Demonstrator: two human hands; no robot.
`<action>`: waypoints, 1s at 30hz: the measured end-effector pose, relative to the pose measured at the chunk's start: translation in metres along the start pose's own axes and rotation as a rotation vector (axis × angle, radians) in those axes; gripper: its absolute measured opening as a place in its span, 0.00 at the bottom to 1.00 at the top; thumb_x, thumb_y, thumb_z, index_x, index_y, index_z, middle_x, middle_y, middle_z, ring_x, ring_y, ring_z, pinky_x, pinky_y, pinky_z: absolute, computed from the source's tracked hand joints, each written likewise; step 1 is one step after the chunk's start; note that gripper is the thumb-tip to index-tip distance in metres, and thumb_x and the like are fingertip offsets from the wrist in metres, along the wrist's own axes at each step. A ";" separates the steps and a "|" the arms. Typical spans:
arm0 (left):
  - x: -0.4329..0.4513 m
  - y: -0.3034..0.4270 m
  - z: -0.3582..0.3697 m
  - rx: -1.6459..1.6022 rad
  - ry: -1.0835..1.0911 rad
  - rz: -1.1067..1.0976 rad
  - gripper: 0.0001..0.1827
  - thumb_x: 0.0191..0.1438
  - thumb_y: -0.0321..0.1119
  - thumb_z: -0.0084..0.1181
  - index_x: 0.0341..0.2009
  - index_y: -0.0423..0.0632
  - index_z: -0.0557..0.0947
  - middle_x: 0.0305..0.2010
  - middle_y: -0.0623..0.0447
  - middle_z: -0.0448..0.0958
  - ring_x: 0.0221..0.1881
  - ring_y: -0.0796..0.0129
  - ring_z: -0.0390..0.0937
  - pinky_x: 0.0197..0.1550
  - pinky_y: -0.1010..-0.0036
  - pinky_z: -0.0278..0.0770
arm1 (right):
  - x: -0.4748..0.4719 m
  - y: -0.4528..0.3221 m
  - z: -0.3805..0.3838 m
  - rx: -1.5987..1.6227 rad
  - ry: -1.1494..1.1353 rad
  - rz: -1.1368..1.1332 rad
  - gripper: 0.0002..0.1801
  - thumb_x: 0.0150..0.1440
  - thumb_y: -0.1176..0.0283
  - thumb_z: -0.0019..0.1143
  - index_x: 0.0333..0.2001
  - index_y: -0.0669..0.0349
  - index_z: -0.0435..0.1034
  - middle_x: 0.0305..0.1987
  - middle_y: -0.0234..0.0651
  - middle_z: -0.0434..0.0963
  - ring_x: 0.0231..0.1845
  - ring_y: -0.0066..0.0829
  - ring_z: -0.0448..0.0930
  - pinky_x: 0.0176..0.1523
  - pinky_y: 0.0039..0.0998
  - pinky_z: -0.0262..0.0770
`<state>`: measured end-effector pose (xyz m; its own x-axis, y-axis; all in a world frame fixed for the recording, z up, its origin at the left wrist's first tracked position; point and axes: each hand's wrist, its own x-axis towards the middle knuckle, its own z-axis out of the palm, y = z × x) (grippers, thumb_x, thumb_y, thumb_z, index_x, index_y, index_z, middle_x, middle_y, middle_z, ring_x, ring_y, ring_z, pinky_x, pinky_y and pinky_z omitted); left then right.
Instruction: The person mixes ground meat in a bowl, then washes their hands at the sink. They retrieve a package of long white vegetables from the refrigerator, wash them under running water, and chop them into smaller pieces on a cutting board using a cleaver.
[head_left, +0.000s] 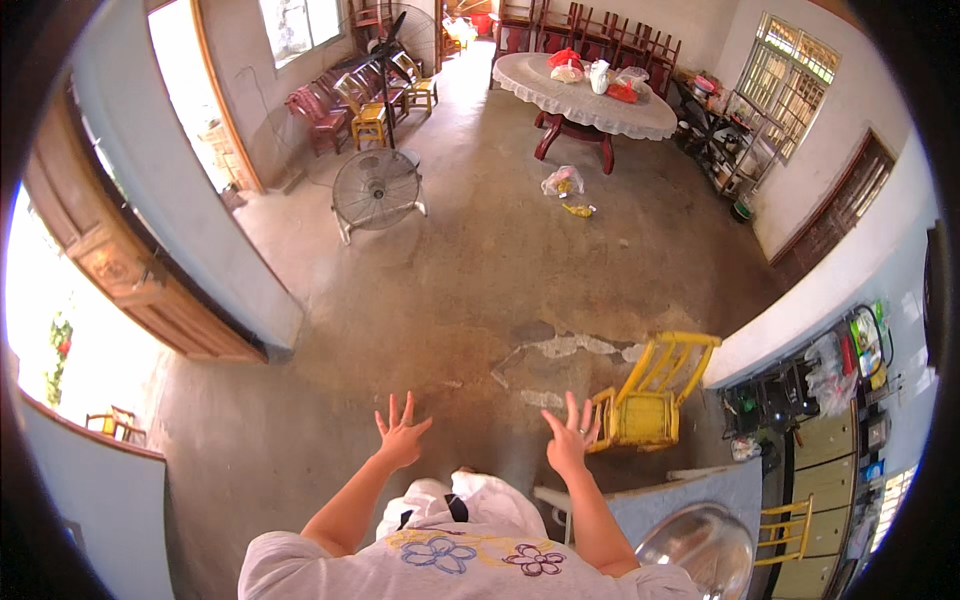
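Both hands are held out in front of the body above the concrete floor (465, 300), fingers spread. My left hand (401, 435) holds nothing. My right hand (571, 436) is also empty and wears a ring on one finger; beside it, on its right, stands a yellow chair (645, 412), and whether they touch cannot be told. Below the right forearm is a grey-blue tabletop (622, 517) with a large shiny metal bowl or lid (697, 547) on it.
A floor fan (377, 189) stands ahead on the left. Farther off is a round table with a lace cloth (517, 75) and bags on top. A plastic bag (562, 181) lies on the floor. An open wooden door (112, 262) is at left, a metal shelf rack (739, 157) at right.
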<state>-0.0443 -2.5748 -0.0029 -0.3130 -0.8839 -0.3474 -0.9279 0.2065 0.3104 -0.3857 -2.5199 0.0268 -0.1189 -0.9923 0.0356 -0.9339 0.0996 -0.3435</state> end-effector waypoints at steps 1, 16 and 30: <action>0.024 -0.008 -0.012 0.065 -0.079 -0.027 0.29 0.47 0.38 0.58 0.57 0.70 0.75 0.75 0.50 0.29 0.72 0.42 0.17 0.62 0.31 0.22 | 0.043 -0.012 -0.003 0.029 0.036 -0.051 0.29 0.41 0.87 0.50 0.45 0.44 0.75 0.72 0.35 0.46 0.74 0.50 0.37 0.66 0.63 0.29; 0.591 -0.061 -0.204 -0.378 0.784 -0.180 0.06 0.34 0.27 0.56 0.20 0.55 0.79 0.40 0.59 0.78 0.54 0.58 0.67 0.60 0.58 0.54 | 0.603 0.053 -0.019 0.084 0.392 0.253 0.19 0.37 0.80 0.58 0.34 0.48 0.66 0.53 0.36 0.59 0.57 0.44 0.57 0.58 0.55 0.46; 1.070 0.016 -0.415 -0.324 0.450 -0.495 0.32 0.34 0.21 0.52 0.48 0.58 0.67 0.50 0.49 0.63 0.56 0.50 0.59 0.57 0.54 0.53 | 1.160 0.105 0.014 0.192 0.284 0.012 0.24 0.34 0.80 0.53 0.39 0.54 0.59 0.41 0.38 0.64 0.52 0.40 0.63 0.52 0.48 0.53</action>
<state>-0.3102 -3.6917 -0.0028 0.3043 -0.9422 -0.1399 -0.8109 -0.3333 0.4810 -0.6167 -3.6613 0.0192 -0.2440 -0.9282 0.2808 -0.8545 0.0689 -0.5148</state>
